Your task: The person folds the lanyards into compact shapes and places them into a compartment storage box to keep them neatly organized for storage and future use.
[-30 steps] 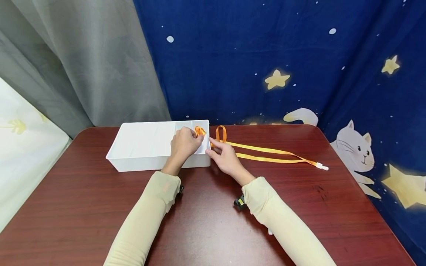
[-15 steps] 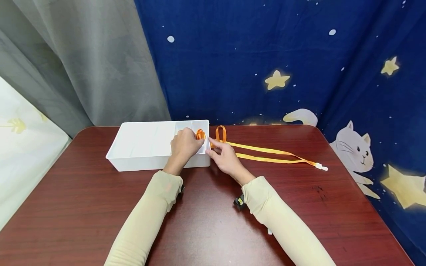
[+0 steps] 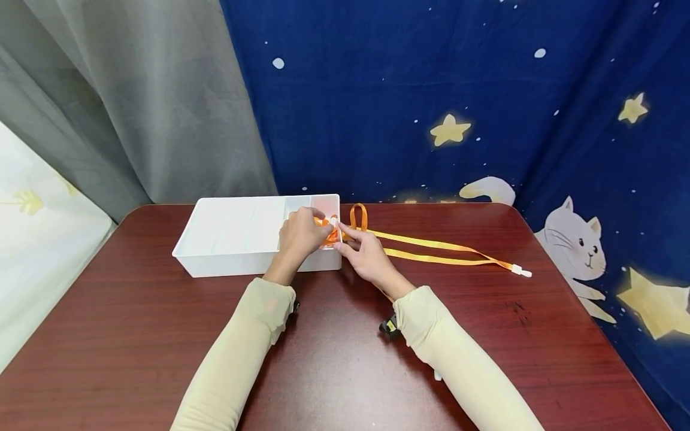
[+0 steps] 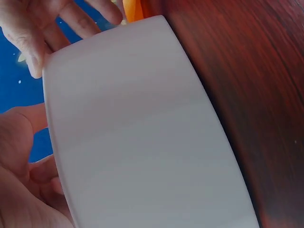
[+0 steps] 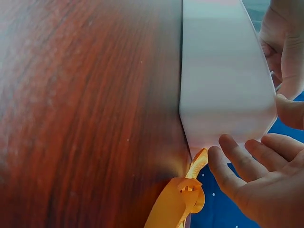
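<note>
The left hand (image 3: 300, 234) is bent over bundled orange ribbon (image 3: 331, 237) in the right-end compartment of a white rectangular plastic box (image 3: 242, 266); pinching cannot be confirmed. The right hand's (image 3: 368, 256) fingers are spread at the box's end. A yellow-orange ribbon lanyard (image 3: 436, 243) is laid alongside.

A reddish-brown wood-grain table (image 3: 124, 335) with rounded far corners catches a pale glare (image 3: 353, 365) at centre front. Behind it hang a grey curtain (image 3: 167, 108) and a navy star-and-cat-print curtain (image 3: 366, 114); a white yellow-patterned cloth (image 3: 40, 251) drapes the left.
</note>
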{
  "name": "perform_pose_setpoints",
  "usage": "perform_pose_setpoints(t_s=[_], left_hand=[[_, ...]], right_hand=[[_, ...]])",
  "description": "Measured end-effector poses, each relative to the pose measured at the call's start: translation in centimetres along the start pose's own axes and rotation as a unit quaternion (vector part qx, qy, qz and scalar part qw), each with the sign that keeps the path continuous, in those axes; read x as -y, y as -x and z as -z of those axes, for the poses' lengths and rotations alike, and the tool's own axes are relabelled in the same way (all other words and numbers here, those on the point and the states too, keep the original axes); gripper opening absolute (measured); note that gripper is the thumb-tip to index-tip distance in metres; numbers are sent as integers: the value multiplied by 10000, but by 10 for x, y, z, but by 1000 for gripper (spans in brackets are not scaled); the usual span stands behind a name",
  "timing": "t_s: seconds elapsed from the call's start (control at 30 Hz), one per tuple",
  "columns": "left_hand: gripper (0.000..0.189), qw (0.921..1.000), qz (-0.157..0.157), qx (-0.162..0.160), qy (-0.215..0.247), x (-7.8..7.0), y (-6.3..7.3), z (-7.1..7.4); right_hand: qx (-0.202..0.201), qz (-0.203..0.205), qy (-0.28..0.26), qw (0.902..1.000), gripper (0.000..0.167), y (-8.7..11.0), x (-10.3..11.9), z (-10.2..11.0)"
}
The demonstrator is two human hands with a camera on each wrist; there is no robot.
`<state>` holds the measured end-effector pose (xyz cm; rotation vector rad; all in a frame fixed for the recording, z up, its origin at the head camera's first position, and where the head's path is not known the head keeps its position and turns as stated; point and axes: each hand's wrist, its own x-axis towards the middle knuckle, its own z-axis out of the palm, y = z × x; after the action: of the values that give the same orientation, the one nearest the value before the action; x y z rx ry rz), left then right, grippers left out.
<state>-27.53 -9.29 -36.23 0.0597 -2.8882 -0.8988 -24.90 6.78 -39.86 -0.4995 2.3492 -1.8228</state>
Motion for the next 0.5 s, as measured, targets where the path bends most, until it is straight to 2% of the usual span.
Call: perform_pose_setpoints(t_s=[0.27,0.5], left_hand=[[33,9967,-339,-290,674,-4,1,2],[30,9935,-487,-424,939,-7,2,2]], right_hand=[[6,79,195,9998,51,-1,-1,1],[8,199,360,9992,55,-2,-2,11]])
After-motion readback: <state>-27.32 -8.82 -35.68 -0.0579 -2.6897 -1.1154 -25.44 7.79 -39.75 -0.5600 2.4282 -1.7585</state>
